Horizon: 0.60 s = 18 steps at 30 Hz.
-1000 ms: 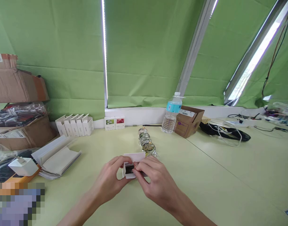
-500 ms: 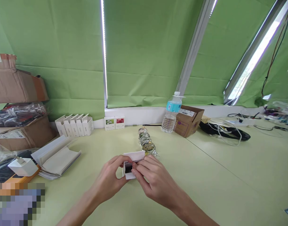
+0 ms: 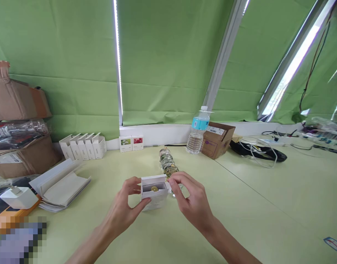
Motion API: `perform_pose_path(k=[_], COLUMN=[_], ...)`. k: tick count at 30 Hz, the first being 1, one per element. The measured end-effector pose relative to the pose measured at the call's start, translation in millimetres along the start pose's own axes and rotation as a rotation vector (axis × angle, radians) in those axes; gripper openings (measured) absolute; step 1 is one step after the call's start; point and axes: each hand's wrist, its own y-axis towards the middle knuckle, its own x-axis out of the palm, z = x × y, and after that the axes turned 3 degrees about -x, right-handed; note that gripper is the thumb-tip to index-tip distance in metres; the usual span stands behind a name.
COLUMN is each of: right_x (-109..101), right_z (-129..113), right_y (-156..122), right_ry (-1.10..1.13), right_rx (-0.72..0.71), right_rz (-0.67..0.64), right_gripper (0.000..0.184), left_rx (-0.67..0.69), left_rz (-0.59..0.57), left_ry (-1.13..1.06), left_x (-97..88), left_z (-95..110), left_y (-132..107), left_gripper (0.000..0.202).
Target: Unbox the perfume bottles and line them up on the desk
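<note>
White cardboard box (image 3: 154, 202), open, gold disc (image 3: 154, 189) inside, grasped by left hand (image 3: 123, 203); right hand (image 3: 191, 196) at box's right edge, grip undeterminable; row of gold-and-clear trinkets (image 3: 167, 163) just beyond.

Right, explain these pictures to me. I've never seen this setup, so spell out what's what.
There's no machine here: these are a person's bare hands, filmed by a camera worn on their head, looking forward and down. The left hand holds a small open white box with a round gold piece inside. The right hand is beside it, fingertips near the box's edge. On the pale green table lie a row of small glassy objects, with a water bottle and white cartons further off.
</note>
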Motion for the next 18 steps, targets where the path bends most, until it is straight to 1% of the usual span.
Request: perform_pose_path(k=[3, 6, 9, 12, 15, 18], right_x=[1.4, 3.6, 5.6, 5.8, 5.9, 9.0], right_z=[-1.4, -3.8, -4.5, -4.5, -4.4, -2.3], right_y=[-1.6, -4.1, -5.7, -5.5, -5.4, -7.3], right_ry=[0.075, 0.087, 0.037, -0.008, 0.001, 0.012], right_rx=[0.08, 0.141, 0.134, 0.125, 0.132, 0.09], right_rz=[-0.016, -0.055, -0.129, -0.154, -0.137, -0.099], right_gripper=[0.013, 0.015, 0.017, 0.018, 0.018, 0.017], left_rx=[0.038, 0.049, 0.067, 0.071, 0.024, -0.078], left_rz=[0.028, -0.013, -0.061, -0.093, -0.083, -0.047], left_ry=[-0.004, 0.018, 0.025, 0.022, -0.015, -0.069], left_x=[2.6, 1.6, -1.5, -3.9, -4.6, -2.5], left_z=[-4.5, -6.1, -5.0, -1.4, 6.6, 17.4], left_y=[-1.4, -0.9, 1.0, 2.8, 3.6, 3.0], left_gripper=[0.036, 0.029, 0.025, 0.02, 0.016, 0.012])
